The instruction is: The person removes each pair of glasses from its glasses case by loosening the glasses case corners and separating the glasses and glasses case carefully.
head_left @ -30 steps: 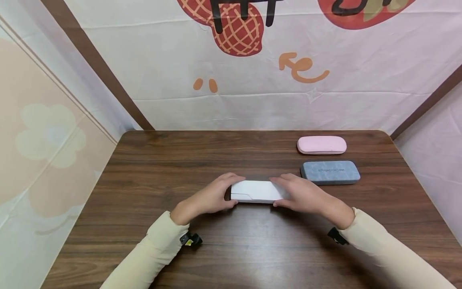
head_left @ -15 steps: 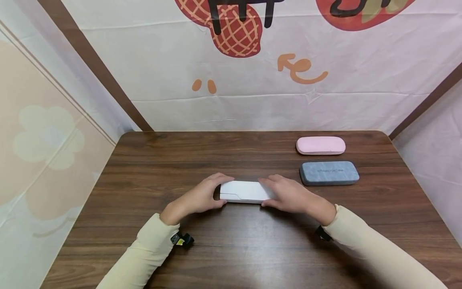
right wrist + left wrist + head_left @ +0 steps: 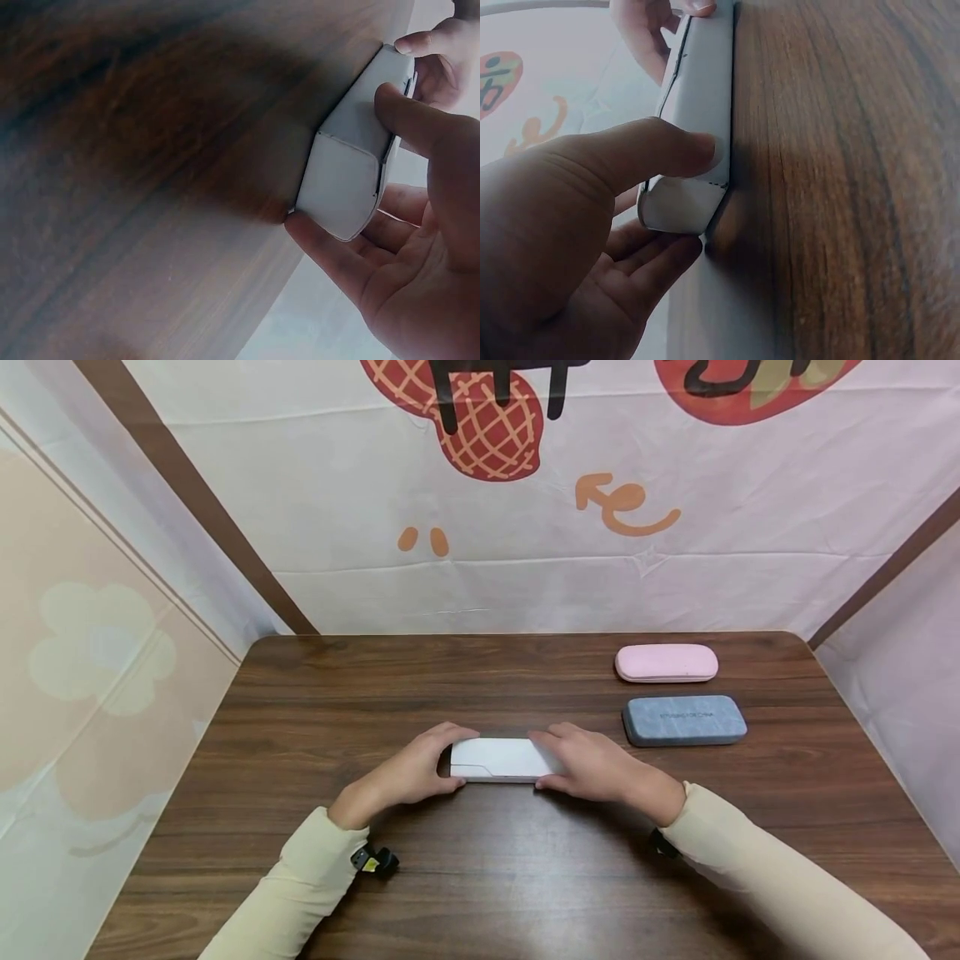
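Yep, white case (image 3: 504, 758) just shifted toward table (image 3: 480, 877) left edge | sits roughly midway between side edges | left hand (image 3: 416, 768) + right hand (image 3: 588, 766) gripping its ends | so wider gap from blue case (image 3: 684, 722)

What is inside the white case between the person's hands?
The white case is closed, so whatever it may contain is covered and cannot be seen. Only its outside shows, with the left hand and right hand gripping its ends.
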### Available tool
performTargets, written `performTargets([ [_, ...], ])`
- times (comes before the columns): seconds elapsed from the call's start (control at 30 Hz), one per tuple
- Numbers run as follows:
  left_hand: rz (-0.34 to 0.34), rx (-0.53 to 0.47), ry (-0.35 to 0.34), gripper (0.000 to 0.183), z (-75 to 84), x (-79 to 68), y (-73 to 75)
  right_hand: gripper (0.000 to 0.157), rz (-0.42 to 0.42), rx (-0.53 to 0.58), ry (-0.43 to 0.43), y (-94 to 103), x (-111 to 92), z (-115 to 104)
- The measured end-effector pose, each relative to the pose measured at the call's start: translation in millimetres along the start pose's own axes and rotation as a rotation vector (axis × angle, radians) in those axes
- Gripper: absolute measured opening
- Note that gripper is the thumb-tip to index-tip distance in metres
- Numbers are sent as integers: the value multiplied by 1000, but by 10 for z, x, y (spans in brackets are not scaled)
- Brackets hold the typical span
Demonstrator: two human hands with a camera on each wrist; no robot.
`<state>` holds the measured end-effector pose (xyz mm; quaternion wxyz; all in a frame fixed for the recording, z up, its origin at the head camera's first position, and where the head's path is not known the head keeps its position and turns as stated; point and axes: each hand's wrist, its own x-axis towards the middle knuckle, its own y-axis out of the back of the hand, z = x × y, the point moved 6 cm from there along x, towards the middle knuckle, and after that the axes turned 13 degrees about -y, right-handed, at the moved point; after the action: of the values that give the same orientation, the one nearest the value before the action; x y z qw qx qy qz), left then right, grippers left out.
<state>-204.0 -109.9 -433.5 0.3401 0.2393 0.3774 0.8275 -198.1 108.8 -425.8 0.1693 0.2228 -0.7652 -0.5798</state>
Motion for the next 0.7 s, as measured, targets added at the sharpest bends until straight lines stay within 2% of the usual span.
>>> performTargets([
  [0.3, -8, -6, -10, 62, -27, -4, -20, 70, -11, -10, 2, -4, 5, -15],
  [0.57, 14, -8, 10, 55, -42, -16, -24, 70, -40, -21, 33, 31, 3, -41],
  [0.7, 7, -16, 29, 54, -45, -1, -20, 65, -57, -5, 43, 46, 12, -32],
])
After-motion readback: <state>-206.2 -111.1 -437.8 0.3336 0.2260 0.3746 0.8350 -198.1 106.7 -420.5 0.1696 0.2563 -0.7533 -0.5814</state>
